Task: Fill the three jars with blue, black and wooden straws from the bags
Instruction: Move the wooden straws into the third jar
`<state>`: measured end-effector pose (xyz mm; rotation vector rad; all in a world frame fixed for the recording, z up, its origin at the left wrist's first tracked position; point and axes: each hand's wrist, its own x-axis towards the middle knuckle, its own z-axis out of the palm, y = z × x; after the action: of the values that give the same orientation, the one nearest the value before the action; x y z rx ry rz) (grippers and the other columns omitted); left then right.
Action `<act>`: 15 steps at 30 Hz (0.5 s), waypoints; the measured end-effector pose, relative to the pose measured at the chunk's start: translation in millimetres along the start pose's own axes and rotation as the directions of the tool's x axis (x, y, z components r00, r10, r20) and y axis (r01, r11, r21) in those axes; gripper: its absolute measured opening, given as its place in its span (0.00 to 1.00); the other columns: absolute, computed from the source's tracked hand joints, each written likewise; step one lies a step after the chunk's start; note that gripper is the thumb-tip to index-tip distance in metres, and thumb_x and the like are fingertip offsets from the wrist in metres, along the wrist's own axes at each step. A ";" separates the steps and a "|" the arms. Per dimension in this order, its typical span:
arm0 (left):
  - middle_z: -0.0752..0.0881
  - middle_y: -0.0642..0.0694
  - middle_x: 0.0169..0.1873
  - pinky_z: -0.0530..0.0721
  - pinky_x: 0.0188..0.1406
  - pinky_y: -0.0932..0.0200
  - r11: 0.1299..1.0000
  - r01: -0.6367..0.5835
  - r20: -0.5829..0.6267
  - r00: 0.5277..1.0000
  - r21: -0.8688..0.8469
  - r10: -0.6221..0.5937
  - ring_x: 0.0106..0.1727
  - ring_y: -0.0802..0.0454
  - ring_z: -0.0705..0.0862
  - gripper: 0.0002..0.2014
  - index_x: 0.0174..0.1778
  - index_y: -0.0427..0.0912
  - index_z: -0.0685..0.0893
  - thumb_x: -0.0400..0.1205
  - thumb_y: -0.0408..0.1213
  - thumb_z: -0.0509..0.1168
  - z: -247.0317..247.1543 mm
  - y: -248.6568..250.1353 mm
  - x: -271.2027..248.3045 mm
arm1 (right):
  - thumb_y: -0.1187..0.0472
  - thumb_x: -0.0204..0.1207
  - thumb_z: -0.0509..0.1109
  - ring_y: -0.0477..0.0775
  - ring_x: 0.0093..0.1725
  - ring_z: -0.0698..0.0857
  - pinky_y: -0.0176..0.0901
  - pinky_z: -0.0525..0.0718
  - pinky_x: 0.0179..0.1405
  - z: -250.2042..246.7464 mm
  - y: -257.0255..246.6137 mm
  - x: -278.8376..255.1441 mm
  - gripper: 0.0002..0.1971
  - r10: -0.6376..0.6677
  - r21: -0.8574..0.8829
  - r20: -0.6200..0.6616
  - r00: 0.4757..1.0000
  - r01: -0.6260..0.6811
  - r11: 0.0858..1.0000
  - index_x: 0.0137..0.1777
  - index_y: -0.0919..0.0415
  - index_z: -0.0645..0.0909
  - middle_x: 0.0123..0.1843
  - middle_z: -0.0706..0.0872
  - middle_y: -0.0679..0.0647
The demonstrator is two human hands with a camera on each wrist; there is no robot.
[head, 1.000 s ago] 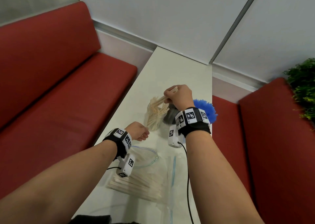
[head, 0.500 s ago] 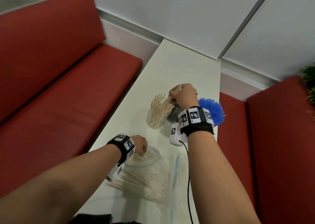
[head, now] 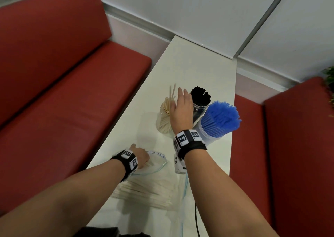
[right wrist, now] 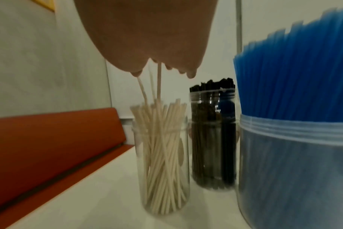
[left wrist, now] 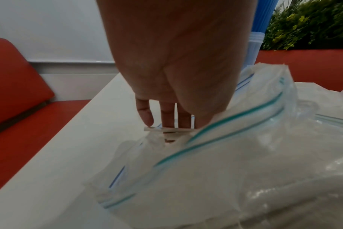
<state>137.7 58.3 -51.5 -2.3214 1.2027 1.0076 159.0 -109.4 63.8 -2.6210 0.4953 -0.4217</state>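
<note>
**A:** What surrounds the work, starting at the left?

**B:** A red bench (head: 63,92) runs along the left side of a narrow white table (head: 198,65). A second bench (head: 298,155), also red, sits on the right. A green plant (head: 329,78) shows at the far right edge.

**A:** What is on the table?

**B:** Near the person, a clear zip bag (head: 160,155) lies flat with its mouth gaping. It holds pale wooden straws (head: 144,191). Beyond it stand three clear jars, close together. The wooden jar (head: 162,126) is on the left, and the black jar (head: 197,110) is behind and to the right of it. The blue jar (head: 207,136) is the nearer one on the right. The black and blue jars are packed full, while the wooden jar is filled more loosely.

**A:** Where is the left hand?

**B:** The left hand (head: 140,155) is at the bag's mouth, with its fingers (left wrist: 145,114) straight and pointing down. Their tips touch one straw (left wrist: 166,129) lying across the opening. The bag's rim hides the end of the thumb.

**A:** And the right hand?

**B:** The right hand (head: 180,110) hovers over the wooden jar. From the head view it hides part of that jar's rim and part of the black jar. Its fingers are extended, nearly straight, and grasp nothing. A few loose straws (right wrist: 159,80) stand taller than the rest in the jar. Their upper ends reach the fingertips, though the wrist view is blurred there.
</note>
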 end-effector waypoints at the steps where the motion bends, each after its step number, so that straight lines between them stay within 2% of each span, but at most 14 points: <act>1: 0.84 0.45 0.58 0.61 0.73 0.37 1.000 0.001 -0.003 1.000 0.006 -0.001 0.60 0.43 0.82 0.15 0.60 0.47 0.82 0.79 0.33 0.59 0.4 -0.5 -0.1 | 0.55 0.93 0.54 0.63 0.91 0.50 0.55 0.48 0.90 7.1 2.6 -6.6 0.29 -0.004 -0.056 0.047 0.999 0.007 0.998 0.91 0.62 0.53 0.92 0.56 0.61; 3: 0.85 0.45 0.58 0.60 0.72 0.37 1.000 -0.013 -0.018 1.000 0.020 0.013 0.59 0.43 0.82 0.16 0.62 0.48 0.81 0.79 0.35 0.58 1.4 -0.9 -1.5 | 0.48 0.93 0.50 0.62 0.91 0.40 0.60 0.40 0.90 20.6 9.6 -17.5 0.33 0.026 -0.149 0.198 0.980 0.004 0.989 0.91 0.62 0.43 0.93 0.45 0.58; 5: 0.84 0.46 0.58 0.59 0.72 0.39 0.999 -0.023 -0.026 0.999 0.036 0.024 0.60 0.43 0.82 0.18 0.64 0.49 0.81 0.78 0.33 0.59 3.2 -0.9 -2.7 | 0.45 0.93 0.51 0.65 0.91 0.38 0.62 0.38 0.90 29.6 14.5 -23.6 0.37 0.083 -0.219 0.324 0.942 -0.010 0.976 0.91 0.62 0.39 0.93 0.39 0.60; 7: 0.84 0.46 0.59 0.59 0.72 0.40 0.999 -0.019 -0.033 0.999 0.051 0.021 0.61 0.44 0.82 0.19 0.63 0.48 0.81 0.78 0.31 0.59 3.7 0.4 -3.0 | 0.47 0.92 0.54 0.67 0.91 0.38 0.62 0.38 0.90 30.4 13.2 -22.0 0.38 0.100 -0.206 0.301 0.948 -0.038 0.978 0.91 0.63 0.38 0.92 0.39 0.63; 10: 0.84 0.45 0.60 0.63 0.71 0.44 0.999 -0.013 -0.049 0.999 0.047 0.016 0.62 0.42 0.81 0.17 0.62 0.46 0.82 0.80 0.30 0.57 2.3 3.0 -6.1 | 0.49 0.92 0.54 0.65 0.91 0.39 0.59 0.38 0.90 22.9 2.7 -11.0 0.37 0.041 -0.117 0.120 0.992 -0.027 0.993 0.91 0.65 0.39 0.92 0.41 0.64; 12: 0.83 0.43 0.62 0.65 0.73 0.45 0.999 -0.006 -0.034 0.999 0.037 0.007 0.65 0.40 0.78 0.18 0.64 0.44 0.82 0.82 0.29 0.54 1.6 3.7 -7.8 | 0.50 0.92 0.54 0.65 0.91 0.39 0.57 0.37 0.90 18.9 -0.8 -6.1 0.38 0.004 -0.135 0.054 0.999 0.003 0.991 0.90 0.66 0.39 0.92 0.41 0.63; 13: 0.83 0.43 0.63 0.65 0.74 0.45 0.999 -0.009 -0.027 1.000 0.047 0.010 0.66 0.40 0.78 0.18 0.65 0.43 0.81 0.83 0.28 0.54 0.7 4.1 -8.2 | 0.49 0.92 0.54 0.65 0.91 0.39 0.58 0.37 0.89 18.3 -0.1 -4.9 0.38 0.002 -0.165 0.076 0.997 0.010 0.986 0.90 0.67 0.39 0.92 0.41 0.63; 15: 0.83 0.42 0.62 0.67 0.72 0.47 0.998 -0.014 -0.051 0.999 0.057 0.017 0.64 0.40 0.79 0.16 0.62 0.42 0.82 0.84 0.29 0.54 -1.4 3.9 -9.8 | 0.47 0.92 0.52 0.65 0.91 0.39 0.60 0.37 0.90 21.2 4.8 -8.3 0.38 0.033 -0.230 0.233 0.972 0.022 0.973 0.90 0.67 0.38 0.92 0.39 0.63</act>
<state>131.3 60.8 -43.3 -2.3106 1.2545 0.9129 158.1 -102.4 41.6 -2.8430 0.4969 -0.0483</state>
